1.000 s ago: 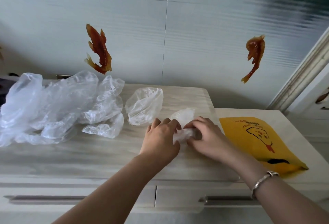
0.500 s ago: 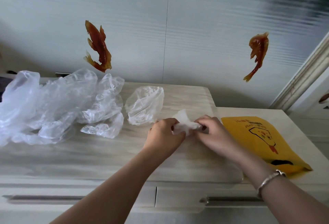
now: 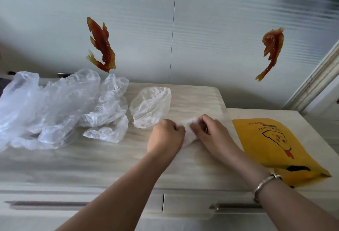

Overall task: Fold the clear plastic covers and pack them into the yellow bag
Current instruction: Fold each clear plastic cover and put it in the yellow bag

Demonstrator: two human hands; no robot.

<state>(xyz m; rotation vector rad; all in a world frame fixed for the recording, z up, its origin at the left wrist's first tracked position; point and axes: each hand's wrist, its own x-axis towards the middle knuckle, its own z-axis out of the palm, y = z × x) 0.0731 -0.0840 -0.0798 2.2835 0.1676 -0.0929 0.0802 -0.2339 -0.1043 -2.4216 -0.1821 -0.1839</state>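
Both hands work one small plastic cover (image 3: 187, 135) on the cabinet top (image 3: 110, 161): left hand (image 3: 166, 136) w/ fingers curled round its left end, right hand (image 3: 211, 133) pinching the other, a bracelet (image 3: 266, 183) on that wrist. Just beyond the left hand lies a loose cover (image 3: 151, 107), then a big crumpled pile of covers (image 3: 55, 106) further left. The yellow bag (image 3: 271, 144) lies flat to the right, near the right forearm. Two fish stickers (image 3: 100, 45) on the wall behind.
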